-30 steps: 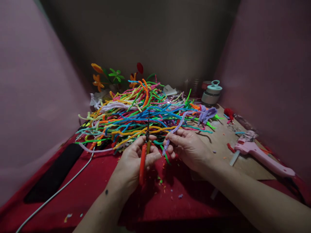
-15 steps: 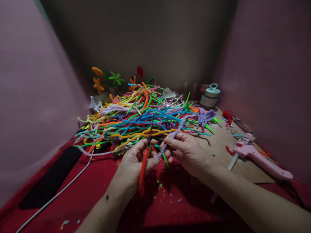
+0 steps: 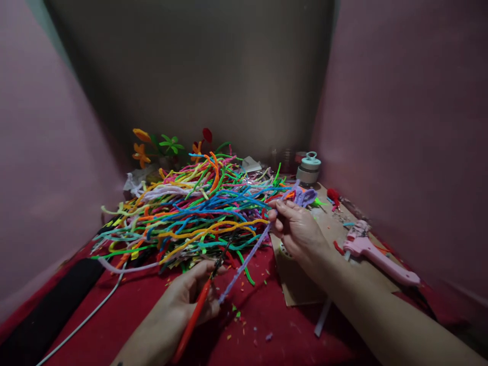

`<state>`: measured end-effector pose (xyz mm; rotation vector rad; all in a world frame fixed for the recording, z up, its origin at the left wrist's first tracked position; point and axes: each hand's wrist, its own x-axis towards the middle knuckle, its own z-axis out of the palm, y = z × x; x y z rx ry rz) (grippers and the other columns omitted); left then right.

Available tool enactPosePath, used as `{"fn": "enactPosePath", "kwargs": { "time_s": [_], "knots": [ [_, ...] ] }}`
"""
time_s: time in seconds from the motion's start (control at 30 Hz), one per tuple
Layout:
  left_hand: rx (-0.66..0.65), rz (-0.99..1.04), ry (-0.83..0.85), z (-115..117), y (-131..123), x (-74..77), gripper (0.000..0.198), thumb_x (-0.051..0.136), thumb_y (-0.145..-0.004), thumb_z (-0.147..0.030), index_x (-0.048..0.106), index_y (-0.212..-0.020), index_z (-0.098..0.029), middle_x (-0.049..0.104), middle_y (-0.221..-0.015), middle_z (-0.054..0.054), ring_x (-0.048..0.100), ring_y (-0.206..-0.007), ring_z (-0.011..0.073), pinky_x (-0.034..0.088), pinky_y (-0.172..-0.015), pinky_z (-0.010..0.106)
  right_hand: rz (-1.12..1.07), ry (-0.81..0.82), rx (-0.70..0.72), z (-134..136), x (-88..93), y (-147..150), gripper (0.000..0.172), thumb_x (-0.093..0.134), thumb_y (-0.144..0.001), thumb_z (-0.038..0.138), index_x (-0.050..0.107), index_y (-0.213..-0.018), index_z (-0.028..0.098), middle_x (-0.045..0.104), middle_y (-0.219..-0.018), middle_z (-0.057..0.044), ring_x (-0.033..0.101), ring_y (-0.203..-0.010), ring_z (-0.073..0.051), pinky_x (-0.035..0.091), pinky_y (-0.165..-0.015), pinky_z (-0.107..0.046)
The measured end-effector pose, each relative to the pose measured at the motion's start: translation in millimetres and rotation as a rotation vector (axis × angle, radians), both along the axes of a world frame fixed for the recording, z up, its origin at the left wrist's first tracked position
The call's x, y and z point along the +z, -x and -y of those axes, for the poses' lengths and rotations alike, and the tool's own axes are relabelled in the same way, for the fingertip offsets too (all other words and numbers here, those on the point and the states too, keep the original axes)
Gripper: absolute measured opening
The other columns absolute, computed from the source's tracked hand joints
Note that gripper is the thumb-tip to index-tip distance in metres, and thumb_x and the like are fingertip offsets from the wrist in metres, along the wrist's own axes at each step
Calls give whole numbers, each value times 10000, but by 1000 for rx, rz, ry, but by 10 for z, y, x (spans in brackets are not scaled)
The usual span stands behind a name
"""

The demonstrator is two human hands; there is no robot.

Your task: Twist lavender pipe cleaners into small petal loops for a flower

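Observation:
My left hand (image 3: 192, 295) is closed round a hand tool (image 3: 194, 317) with a red handle and a narrow dark tip; I cannot tell whether it is pliers or scissors. Its thumb and fingers also pinch the lower end of a purple pipe cleaner (image 3: 246, 264). That strip runs slanting up to my right hand (image 3: 295, 223), which pinches it higher up. Behind my right hand lies a bundle of looped purple pipe cleaners (image 3: 304, 196). A large heap of coloured pipe cleaners (image 3: 202, 203) is just beyond both hands.
A pink glue gun (image 3: 381, 256) lies on a brown board (image 3: 303, 290) at the right. A lidded jar (image 3: 308, 169) stands behind it. Pipe-cleaner flowers (image 3: 171, 143) rise at the back left. A white cable (image 3: 86, 320) crosses the red cloth (image 3: 278, 325), which carries small scraps.
My hands have moved apart, stretching the purple pipe cleaner between them. The left has come down and left with the tool, the right slightly up. The camera view has shifted.

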<state>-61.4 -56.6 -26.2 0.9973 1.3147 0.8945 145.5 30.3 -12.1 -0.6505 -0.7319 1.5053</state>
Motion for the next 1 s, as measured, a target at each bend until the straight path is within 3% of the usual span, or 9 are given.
{"fn": "enactPosePath", "kwargs": {
  "time_s": [0.13, 0.23, 0.43, 0.67, 0.87, 1.0],
  "knots": [
    [48, -25, 13, 67, 77, 34, 525, 791, -475, -239, 608, -966, -201, 560, -706, -12, 493, -561, 104, 426, -531, 215, -17, -24, -15, -32, 41, -53, 99, 616, -711, 215, 586, -743, 126, 541, -504, 25, 356, -363, -29, 244, -360, -162],
    [74, -29, 17, 85, 130, 69, 575, 798, -456, -276, 603, -992, -204, 557, -660, -15, 512, -522, 120, 421, -483, 222, -39, -13, -44, -57, 58, -81, 114, 612, -714, 217, 588, -780, 127, 559, -520, 23, 380, -374, -31, 253, -366, -156],
    [59, 38, 64, 91, 250, -16, 562, 788, -488, -327, 584, -1003, -225, 492, -547, -53, 481, -415, 99, 360, -387, 195, -62, 32, -147, -147, 76, -171, 112, 624, -676, 202, 569, -750, 138, 546, -500, 35, 376, -360, -35, 245, -342, -156],
    [105, 47, 32, 76, 350, -70, 645, 771, -545, -308, 459, -1106, -251, 476, -538, -81, 482, -404, 86, 342, -381, 173, -37, 15, -109, -128, 70, -208, 114, 650, -669, 204, 584, -731, 135, 487, -465, 52, 328, -347, -15, 234, -332, -124],
    [125, 25, -37, 25, 335, -65, 549, 746, -575, -297, 450, -1031, -223, 432, -514, -105, 369, -317, 35, 263, -329, 143, -11, 20, -107, -83, 139, -227, 70, 621, -710, 207, 588, -730, 148, 432, -441, 59, 301, -343, -22, 207, -318, -127],
    [92, 10, -105, 75, 332, -10, 487, 712, -608, -282, 448, -1011, -207, 423, -507, -109, 328, -313, 29, 256, -330, 150, -65, -1, -90, -87, 135, -214, 42, 611, -729, 191, 591, -745, 157, 461, -506, 49, 392, -414, -37, 327, -392, -150]
  ]
}}
